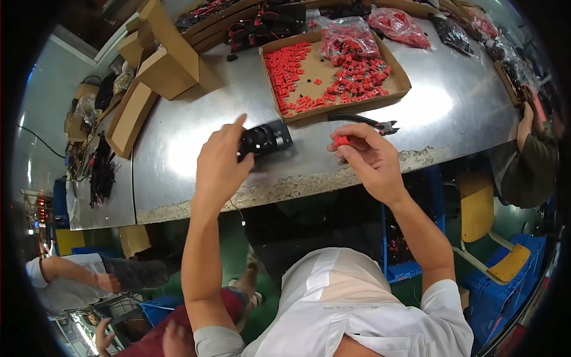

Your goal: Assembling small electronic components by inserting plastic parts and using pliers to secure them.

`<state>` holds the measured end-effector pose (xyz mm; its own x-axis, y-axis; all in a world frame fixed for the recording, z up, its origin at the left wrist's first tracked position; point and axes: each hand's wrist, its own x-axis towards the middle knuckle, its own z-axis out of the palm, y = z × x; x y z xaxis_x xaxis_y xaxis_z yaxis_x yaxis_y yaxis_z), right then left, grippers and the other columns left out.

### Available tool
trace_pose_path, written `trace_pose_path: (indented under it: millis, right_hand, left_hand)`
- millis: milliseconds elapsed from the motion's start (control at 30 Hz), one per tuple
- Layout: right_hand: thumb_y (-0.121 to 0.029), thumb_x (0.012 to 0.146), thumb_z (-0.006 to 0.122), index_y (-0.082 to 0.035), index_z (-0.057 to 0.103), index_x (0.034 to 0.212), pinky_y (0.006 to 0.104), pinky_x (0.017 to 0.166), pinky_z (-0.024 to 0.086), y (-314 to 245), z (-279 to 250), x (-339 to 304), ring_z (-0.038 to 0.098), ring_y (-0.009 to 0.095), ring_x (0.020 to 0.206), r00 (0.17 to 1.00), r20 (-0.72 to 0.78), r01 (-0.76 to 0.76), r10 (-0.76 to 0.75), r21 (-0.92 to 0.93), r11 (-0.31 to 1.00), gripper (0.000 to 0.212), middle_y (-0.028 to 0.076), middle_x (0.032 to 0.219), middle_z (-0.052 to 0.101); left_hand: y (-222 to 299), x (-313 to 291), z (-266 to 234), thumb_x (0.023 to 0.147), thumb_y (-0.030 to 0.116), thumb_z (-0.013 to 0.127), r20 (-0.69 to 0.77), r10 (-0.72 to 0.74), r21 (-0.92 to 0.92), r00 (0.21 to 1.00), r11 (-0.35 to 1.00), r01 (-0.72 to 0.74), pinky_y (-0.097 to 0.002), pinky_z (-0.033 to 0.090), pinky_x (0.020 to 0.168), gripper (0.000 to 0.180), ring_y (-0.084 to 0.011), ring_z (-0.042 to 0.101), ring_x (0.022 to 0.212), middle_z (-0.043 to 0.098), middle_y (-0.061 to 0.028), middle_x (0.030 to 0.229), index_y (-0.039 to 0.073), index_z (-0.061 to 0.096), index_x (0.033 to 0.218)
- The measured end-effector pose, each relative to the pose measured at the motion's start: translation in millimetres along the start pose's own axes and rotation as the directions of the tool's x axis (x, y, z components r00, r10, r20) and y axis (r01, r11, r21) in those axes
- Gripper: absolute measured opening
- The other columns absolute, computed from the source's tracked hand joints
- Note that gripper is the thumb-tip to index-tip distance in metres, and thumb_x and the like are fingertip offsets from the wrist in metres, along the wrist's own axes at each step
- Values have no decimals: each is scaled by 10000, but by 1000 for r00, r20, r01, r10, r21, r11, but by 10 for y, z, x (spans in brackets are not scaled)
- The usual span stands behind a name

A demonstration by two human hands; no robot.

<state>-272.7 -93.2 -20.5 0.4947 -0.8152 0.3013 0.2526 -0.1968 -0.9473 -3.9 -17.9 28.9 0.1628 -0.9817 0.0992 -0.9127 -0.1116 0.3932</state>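
My left hand (223, 157) is closed around one end of a black plastic housing (275, 137), held just above the metal table near its front edge. A thin wire with a small white connector (243, 223) hangs below that hand. Between the thumb and fingers of my right hand (373, 156) is a small red plastic part (341, 141). Just beyond the right hand lies a pair of cutting pliers (363, 121) with dark handles. A shallow cardboard tray (345, 109) behind them holds many red parts, flat ones at left and a heap of blockier ones at right.
An open cardboard box (169, 74) stands at the left of the metal table (196, 128). Bags of red parts (399, 27) and black wired assemblies (267, 27) line the back. Other people sit at right and lower left. A yellow chair (477, 205) stands at right.
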Motion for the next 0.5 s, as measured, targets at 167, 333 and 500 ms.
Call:
trace_pose_path:
  millis: [167,333,500]
  right_hand:
    - [-51,1012,568,-1,597,1227,288,882,528,-167,236,196,684,180,1006,996,70,-46,47,-14,999,222,101,1155,659]
    - [-116,1053,519,-30,516,1232,295,918,507,102,679,360,644,170,1057,964,-224,209,-146,290,934,198,117,1146,665]
    - [-162,1057,540,-50,502,1187,218,783,445,186,782,392,536,64,863,848,-509,205,-149,55,977,175,40,984,608]
  left_hand:
    - [56,-245,-80,809,-79,640,-182,-269,-974,946,184,-135,-357,563,890,683,-202,664,1043,654,-78,1078,30,466,1460]
    - [349,-327,520,923,162,726,80,-383,-914,920,-397,-86,-377,622,731,356,-211,699,904,676,-44,1052,74,576,1234]
    - [495,-461,706,924,281,750,195,-251,-892,948,-448,64,-321,615,699,441,-207,703,931,680,-69,1131,63,548,1249]
